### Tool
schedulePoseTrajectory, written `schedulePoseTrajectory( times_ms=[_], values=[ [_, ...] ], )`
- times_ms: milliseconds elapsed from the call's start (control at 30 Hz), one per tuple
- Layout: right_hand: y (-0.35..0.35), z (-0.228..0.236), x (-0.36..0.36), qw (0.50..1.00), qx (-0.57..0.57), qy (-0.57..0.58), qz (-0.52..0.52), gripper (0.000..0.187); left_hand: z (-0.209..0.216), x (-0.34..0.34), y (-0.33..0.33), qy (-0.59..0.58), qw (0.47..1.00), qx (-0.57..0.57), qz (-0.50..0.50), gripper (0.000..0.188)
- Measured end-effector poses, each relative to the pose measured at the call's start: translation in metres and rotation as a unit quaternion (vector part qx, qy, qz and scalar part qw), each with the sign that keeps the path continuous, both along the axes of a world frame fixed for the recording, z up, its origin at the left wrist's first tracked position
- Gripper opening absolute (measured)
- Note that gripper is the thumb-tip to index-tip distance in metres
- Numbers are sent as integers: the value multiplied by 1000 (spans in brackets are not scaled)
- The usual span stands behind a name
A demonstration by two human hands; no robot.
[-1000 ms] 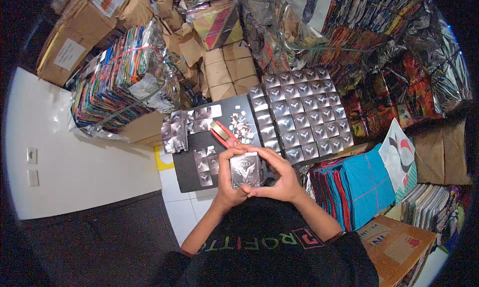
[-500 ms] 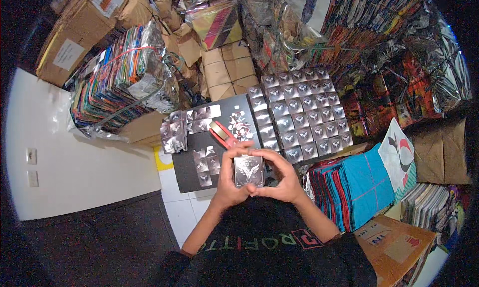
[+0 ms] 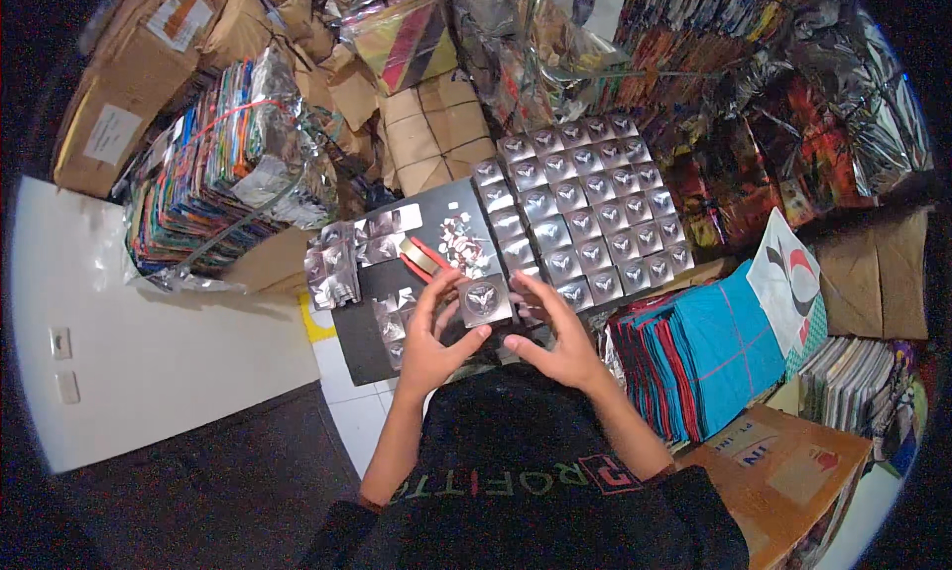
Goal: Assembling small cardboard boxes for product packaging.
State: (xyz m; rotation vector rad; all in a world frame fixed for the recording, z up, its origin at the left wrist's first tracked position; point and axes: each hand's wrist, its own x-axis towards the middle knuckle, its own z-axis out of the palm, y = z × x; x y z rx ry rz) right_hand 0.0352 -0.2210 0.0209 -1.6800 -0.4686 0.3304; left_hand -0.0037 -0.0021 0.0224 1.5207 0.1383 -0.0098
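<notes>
A small square dark-silver box (image 3: 486,301) with a white winged emblem sits between my hands, near the front edge of the black table. My left hand (image 3: 434,334) holds it along its left side, thumb near the lower edge. Just right of the box, my right hand (image 3: 557,337) is open, fingers spread and apart from it. Ahead of my left hand lies a red tape dispenser (image 3: 420,257) with pale tape. Flat, unfolded silver cartons (image 3: 395,320) lie to its left. Finished-looking matching boxes (image 3: 595,188) stand in rows to the right.
Small pale paper scraps (image 3: 464,245) are piled on the black table (image 3: 365,344). More flat cartons (image 3: 332,265) are stacked at its left end. Wrapped bundles (image 3: 213,164) and brown parcels (image 3: 436,134) crowd behind. Blue folded bags (image 3: 709,357) and a cardboard box (image 3: 783,481) are at right.
My right hand has come off the box and opened out to the right. The box now shows a different face, with the emblem alone, and my left hand stays at it.
</notes>
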Motion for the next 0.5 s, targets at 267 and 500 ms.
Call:
schedulePoseTrajectory(
  times_ms=[267,500],
  values=[
    [-1,-30,-11,988,61,113,-87,50,-3,10,-7,-36,987,143,-58,69],
    [-1,-31,4,989,50,93,-102,52,-24,24,-10,18,998,33,-53,68]
  ],
)
